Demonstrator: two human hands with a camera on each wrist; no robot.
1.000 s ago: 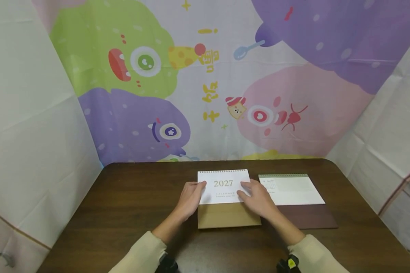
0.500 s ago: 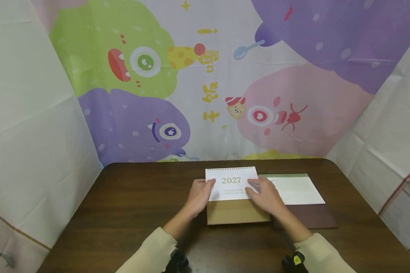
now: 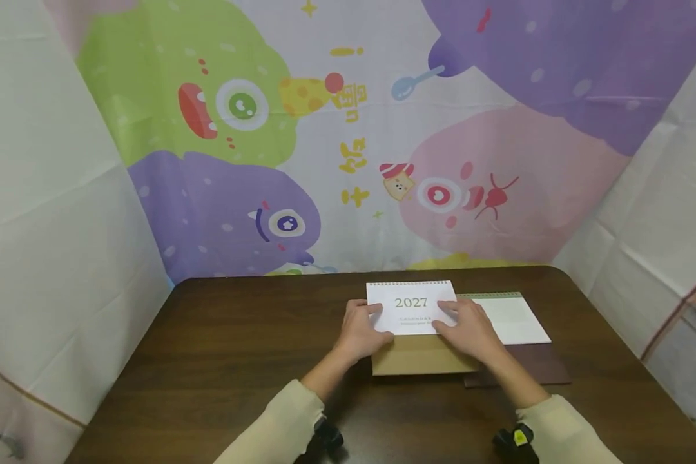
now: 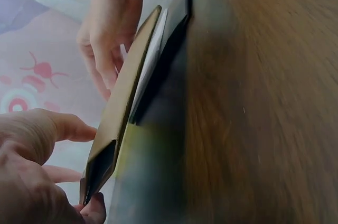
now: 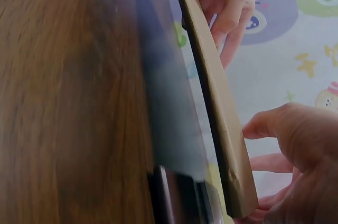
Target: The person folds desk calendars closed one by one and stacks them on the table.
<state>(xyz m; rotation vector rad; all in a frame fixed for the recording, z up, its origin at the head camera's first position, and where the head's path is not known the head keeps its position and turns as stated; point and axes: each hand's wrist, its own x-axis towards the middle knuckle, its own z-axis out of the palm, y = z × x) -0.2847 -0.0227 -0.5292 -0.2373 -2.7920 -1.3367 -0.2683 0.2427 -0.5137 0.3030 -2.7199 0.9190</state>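
Both hands hold a spiral-bound 2027 desk calendar [image 3: 408, 322] with a white front page and a tan base [image 3: 420, 361]. My left hand [image 3: 359, 335] grips its left side, and my right hand [image 3: 472, 328] grips the right side with the thumb on the front. In the wrist views, the calendar's tan base [image 4: 124, 86] is tilted and raised off the table. A second desk calendar [image 3: 522, 328], with a green top strip and maroon base [image 3: 533, 364], stands to the right. The held calendar and right hand partly cover it in the head view.
The dark wooden table [image 3: 238, 361] has rounded back corners. Behind it hangs a cartoon-printed cloth [image 3: 336, 225], and pale cloth walls [image 3: 64, 193] stand at both sides. Black wrist devices [image 3: 325, 438] sit by the sleeves.
Both hands have carried the 2027 calendar to the right and slightly back, so it covers more of the second calendar. The left thumb has shifted lower on the held calendar.
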